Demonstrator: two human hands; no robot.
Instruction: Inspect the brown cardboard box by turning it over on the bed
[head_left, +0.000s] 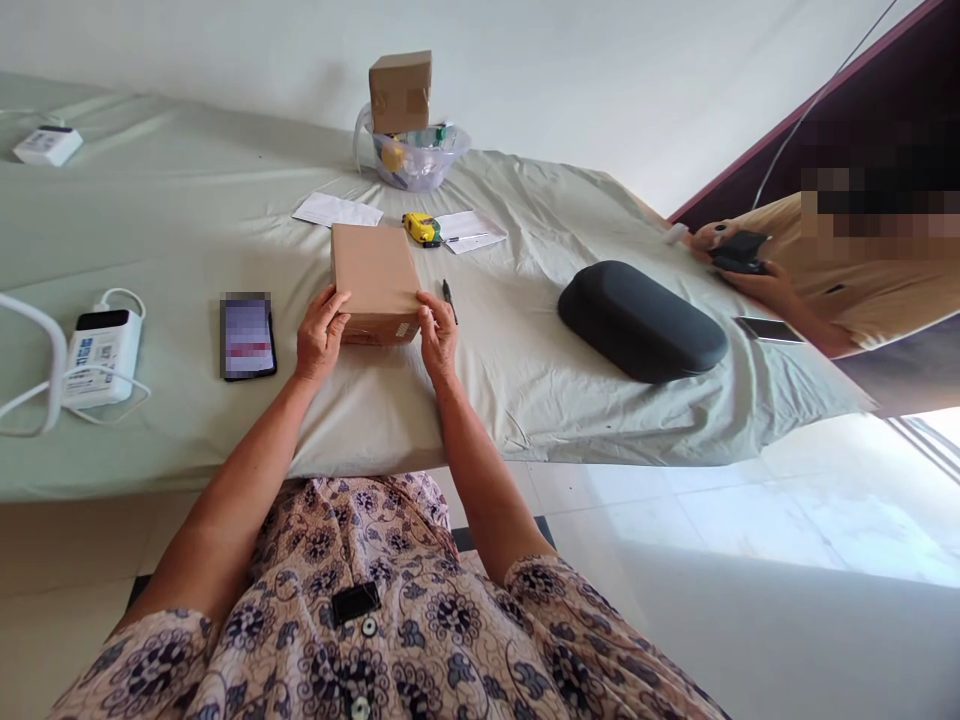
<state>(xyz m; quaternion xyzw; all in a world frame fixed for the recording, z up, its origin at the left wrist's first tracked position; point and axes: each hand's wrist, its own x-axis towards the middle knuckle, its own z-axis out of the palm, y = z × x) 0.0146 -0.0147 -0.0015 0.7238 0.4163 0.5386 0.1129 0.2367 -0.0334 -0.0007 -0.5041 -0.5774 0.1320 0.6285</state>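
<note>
A brown cardboard box (375, 270) rests on the cloth-covered table, with a small printed label on its near side. My left hand (321, 335) grips its near left corner, thumb and fingers bent against the cardboard. At the near right corner, my right hand (437, 335) closes on the box in the same way. A black pen (448, 298) lies just beyond my right fingers. Behind the box are a yellow tape measure (421, 229), a white paper (339, 210) and another paper (480, 232) with a thin pen on it.
Left of the box lies a phone (248, 338), then a white power bank (103, 355) with cables. A plastic basket (427, 172) carries a smaller box (401, 92). Rightward sits a black hard case (641, 320). A person (847, 270) at the table's right end holds a black device.
</note>
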